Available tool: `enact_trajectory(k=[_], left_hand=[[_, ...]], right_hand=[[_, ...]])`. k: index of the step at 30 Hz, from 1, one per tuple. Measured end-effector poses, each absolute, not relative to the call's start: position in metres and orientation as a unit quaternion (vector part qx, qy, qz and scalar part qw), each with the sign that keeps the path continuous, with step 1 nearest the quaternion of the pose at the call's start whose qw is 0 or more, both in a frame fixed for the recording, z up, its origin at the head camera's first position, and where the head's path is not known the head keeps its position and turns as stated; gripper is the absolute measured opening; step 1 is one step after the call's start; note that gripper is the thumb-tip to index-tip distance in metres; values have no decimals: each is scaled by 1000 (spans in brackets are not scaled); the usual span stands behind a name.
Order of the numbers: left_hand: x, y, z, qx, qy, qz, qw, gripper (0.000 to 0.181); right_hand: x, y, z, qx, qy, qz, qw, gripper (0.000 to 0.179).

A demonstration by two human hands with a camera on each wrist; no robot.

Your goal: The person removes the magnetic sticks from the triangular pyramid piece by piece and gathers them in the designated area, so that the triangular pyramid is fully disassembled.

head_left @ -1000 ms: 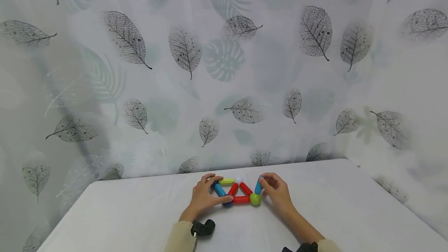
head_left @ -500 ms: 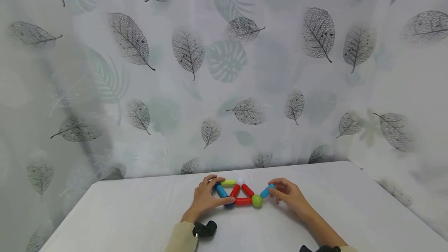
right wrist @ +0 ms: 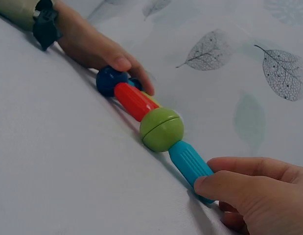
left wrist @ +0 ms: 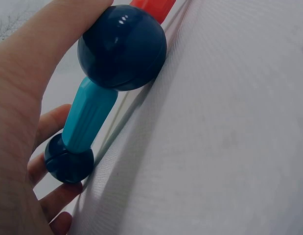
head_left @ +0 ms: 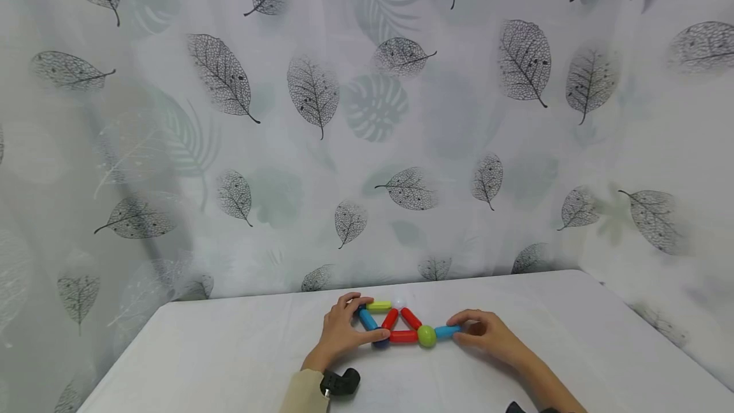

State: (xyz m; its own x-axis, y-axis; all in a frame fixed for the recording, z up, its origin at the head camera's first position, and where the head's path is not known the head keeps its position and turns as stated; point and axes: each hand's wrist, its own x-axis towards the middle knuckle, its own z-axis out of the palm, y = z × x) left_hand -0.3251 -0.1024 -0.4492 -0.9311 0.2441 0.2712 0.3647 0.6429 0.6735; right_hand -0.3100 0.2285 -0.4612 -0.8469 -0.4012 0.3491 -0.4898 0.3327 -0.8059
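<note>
Spanning a rod-and-ball frame [head_left: 404, 336] on the table [head_left: 229, 349], the left hand [head_left: 340, 331] grips it in the head view; the right hand [head_left: 486, 334] pinches a light blue rod [head_left: 445, 332]. Left wrist: thumb on one dark blue ball [left wrist: 122, 49] (fingers against its twin [left wrist: 70, 165]). Right wrist: rod touching green ball [right wrist: 161, 129].

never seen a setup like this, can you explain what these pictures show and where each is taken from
There's no machine, just a person's bare left hand and right hand at a white table. The wide picture comes from a camera worn on the head; the other two come from the left and right wrists.

On the table are three red rods, a yellow rod and a pale ball. The left hand grips two dark blue balls with a blue rod between them. The right hand pinches another blue rod, touching a green ball.
</note>
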Motion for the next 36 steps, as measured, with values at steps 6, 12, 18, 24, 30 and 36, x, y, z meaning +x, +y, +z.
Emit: enact_trajectory(k=[6,12,18,24,30,36], left_hand=[[-327,-102,-451,-169,-904,-386,74,68],[-328,-100,-452,-173,-903,-383,82,66],[-329,-98,-452,-172,-883,-421,119,40],[-332,-101,-457,-166,-869,-440,155,36],[-332,-105,-459,-183,-863,-446,151,32],[-332,-107,-458,-232,-854,-446,135,30]], right_hand=[[-310,226,-464,278,-824,491,56,19],[-309,227,-464,273,-826,490,56,19],[-308,229,-465,267,-827,492,58,19],[-309,227,-464,273,-830,475,108,19],[-310,220,-461,264,-820,471,189,17],[-309,214,-454,257,-823,465,201,15]])
